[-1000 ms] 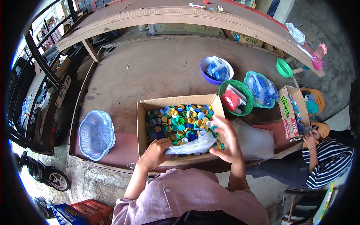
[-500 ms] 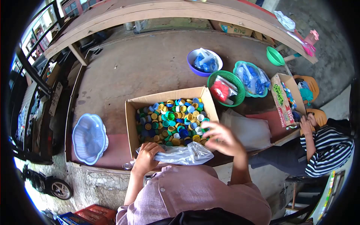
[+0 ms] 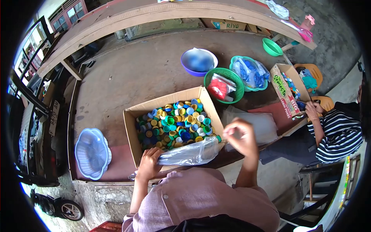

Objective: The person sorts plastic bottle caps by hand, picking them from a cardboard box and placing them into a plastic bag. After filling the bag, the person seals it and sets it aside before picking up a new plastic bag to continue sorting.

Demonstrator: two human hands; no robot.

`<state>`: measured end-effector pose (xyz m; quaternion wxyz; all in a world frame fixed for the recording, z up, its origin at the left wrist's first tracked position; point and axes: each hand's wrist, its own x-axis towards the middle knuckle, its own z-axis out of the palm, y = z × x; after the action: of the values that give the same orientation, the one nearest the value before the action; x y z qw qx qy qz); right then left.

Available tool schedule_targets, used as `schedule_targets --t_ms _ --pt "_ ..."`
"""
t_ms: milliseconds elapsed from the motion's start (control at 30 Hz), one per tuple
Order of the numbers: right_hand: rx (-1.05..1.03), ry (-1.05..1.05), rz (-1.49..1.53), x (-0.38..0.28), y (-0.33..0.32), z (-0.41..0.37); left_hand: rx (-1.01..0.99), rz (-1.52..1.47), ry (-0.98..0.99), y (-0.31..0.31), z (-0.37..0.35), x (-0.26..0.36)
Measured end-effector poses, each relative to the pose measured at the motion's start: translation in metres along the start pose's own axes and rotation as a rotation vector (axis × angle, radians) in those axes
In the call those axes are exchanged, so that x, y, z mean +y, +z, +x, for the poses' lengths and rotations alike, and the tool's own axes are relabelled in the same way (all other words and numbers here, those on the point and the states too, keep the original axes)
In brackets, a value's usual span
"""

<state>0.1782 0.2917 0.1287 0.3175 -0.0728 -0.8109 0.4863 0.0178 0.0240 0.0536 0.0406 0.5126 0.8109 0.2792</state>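
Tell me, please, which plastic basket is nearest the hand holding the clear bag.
The pale blue basket is nearest the left hand, alone left of the cardboard box; the dark green basket and turquoise basket sit past its far right corner.

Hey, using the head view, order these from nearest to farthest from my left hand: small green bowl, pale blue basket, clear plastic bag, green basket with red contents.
From your left hand:
1. Clear plastic bag: at its fingers, extending right.
2. Pale blue basket: off to the left.
3. Green basket: farther up, rightward.
4. Small green bowl: farthest, upper right.
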Motion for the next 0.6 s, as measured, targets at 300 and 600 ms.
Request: schedule_targets --t_ms 300,600 --pt "-0.598 -0.312 -0.411 -0.063 0.047 -0.001 0.013 -0.009 0.003 0.008 0.001 -0.003" --pt "0.255 -0.28 0.107 -0.044 0.025 0.005 0.006 -0.219 -0.049 0.01 0.008 -0.001"
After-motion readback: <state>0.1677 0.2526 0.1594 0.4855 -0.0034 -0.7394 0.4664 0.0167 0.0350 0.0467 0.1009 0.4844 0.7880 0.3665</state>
